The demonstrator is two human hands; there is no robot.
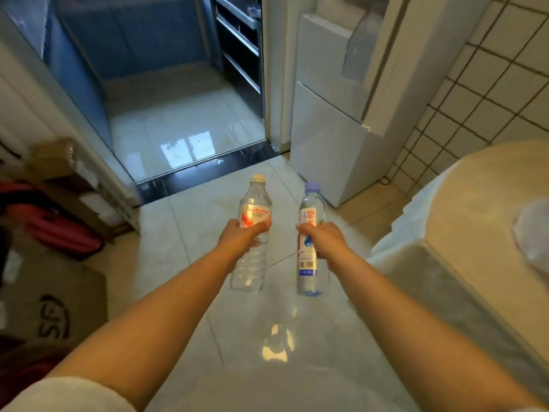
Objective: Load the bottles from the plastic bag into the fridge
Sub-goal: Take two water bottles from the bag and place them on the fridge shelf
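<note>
Now | left hand (241, 237): red-label bottle (252, 233) | right hand (323, 239): blue-label bottle (309, 233), barcode

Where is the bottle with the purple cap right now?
In the head view, the purple-capped bottle is held upright in the right hand, beside the red-labelled bottle in the left hand.

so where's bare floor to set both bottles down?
Free: the tiled floor ahead of both hands, between the dark threshold and the white fridge. Crowded: left side, with the cardboard box and red bag; the covered table blocks the right.
</note>
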